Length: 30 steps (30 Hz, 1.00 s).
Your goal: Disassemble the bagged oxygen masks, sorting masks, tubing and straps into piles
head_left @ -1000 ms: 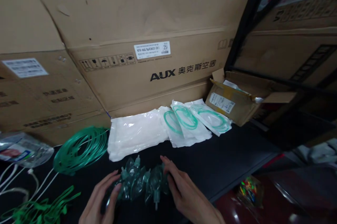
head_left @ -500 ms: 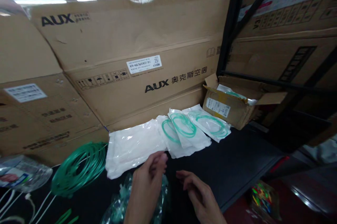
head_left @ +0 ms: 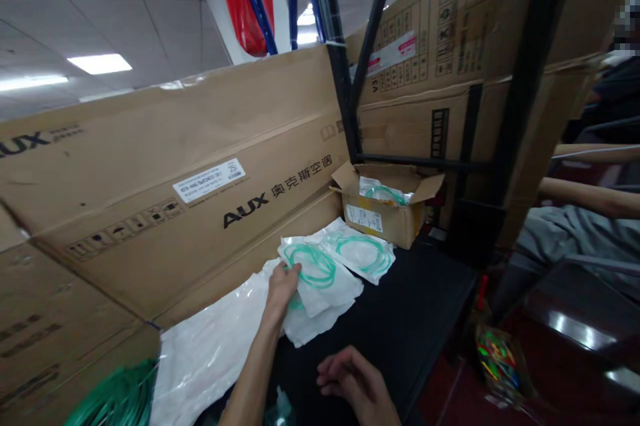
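Tubing pouch grasp seems in progress: left hand at its left edge, grip unclear, right hand empty, half-open; lifting calls for a firm pinch.

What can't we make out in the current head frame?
All head view:
Left hand: too blurred to tell pinching from touching the top packet.
Lower packet: partly covered by the top one.
Green coil: cut off by bottom edge.
Large box's label: fine print too small.

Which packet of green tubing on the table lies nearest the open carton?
The rightmost packet, beside the carton; the other packets lie farther left, near the left hand.
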Tool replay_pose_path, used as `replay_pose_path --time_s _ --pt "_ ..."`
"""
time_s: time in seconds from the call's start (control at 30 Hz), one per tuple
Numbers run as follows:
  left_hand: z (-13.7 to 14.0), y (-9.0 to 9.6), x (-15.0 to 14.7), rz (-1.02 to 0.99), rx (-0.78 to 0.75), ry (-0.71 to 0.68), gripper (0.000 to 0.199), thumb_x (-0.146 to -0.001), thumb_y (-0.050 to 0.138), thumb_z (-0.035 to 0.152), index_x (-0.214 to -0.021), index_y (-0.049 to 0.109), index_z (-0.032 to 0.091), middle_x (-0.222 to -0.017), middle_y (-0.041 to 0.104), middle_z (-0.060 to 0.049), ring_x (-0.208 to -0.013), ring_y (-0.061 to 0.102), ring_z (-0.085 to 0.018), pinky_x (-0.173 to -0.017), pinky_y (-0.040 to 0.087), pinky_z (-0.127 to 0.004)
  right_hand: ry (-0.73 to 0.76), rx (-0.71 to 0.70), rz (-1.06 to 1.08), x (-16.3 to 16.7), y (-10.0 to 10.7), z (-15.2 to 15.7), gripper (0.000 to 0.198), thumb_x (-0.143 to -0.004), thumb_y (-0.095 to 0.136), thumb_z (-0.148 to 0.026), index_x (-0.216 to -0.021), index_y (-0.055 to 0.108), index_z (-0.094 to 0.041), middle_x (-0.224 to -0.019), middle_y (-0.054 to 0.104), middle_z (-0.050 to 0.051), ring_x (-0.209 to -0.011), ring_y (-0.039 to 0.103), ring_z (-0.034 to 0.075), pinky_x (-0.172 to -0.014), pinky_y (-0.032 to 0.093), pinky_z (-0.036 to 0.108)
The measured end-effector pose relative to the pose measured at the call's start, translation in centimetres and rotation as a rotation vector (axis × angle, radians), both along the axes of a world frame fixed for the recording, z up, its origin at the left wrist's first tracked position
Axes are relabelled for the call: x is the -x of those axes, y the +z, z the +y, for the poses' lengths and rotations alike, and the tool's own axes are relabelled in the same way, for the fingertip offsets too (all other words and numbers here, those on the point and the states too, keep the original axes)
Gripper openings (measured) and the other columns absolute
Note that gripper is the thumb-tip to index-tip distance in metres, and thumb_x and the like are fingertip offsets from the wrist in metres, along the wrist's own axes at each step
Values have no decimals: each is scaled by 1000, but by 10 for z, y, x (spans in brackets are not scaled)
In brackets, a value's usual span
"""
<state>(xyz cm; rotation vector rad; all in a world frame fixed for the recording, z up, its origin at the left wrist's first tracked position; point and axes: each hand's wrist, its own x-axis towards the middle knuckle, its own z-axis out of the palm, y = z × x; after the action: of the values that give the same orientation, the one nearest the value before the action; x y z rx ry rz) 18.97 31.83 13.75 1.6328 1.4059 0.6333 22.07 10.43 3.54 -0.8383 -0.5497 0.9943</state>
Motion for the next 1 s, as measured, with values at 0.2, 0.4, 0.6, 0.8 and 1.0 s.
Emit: replay_pose_path --time_s 0.2,0.4,0.6,0.8,1.0 --pt "-24 11 41 -257 -90 80 32 -100 67 37 -124 66 16 -120 72 -9 -98 72 -23 -85 62 -43 -25 8 117 -11 12 -6 39 -85 79 -58 -84 76 -19 -84 78 9 -75 74 23 -68 57 35" --pt "-66 25 68 -554 -173 162 43 -90 73 42 -125 67 18 -105 80 -7 -93 76 -25 -85 59 -35 -76 48 98 -24 49 -4 42 -87 80 -53 -113 80 -20 -96 80 9 -84 71 22 -77 56 34" --pt "-92 29 82 -730 -158 221 49 -90 72 40 -136 63 23 -124 77 -9 -111 73 -27 -97 58 -38 -106 101 85 -25 58 5 41 -81 85 -53 -105 82 -21 -98 81 8 -88 73 23 -80 57 36" --pt "-95 27 91 -822 -136 170 54 -90 76 42 -140 63 24 -133 74 -10 -122 70 -29 -105 55 -40 -53 87 67 -18 67 0 39 -76 89 -48 -105 85 -23 -108 83 9 -105 73 26 -100 54 40" --pt "-94 22 94 -872 -163 179 58 -99 63 52 -150 53 27 -147 66 -9 -135 62 -26 -116 44 -38 -90 50 65 -29 70 -11 32 -69 93 -48 -85 88 -21 -97 84 11 -96 77 29 -101 56 44"
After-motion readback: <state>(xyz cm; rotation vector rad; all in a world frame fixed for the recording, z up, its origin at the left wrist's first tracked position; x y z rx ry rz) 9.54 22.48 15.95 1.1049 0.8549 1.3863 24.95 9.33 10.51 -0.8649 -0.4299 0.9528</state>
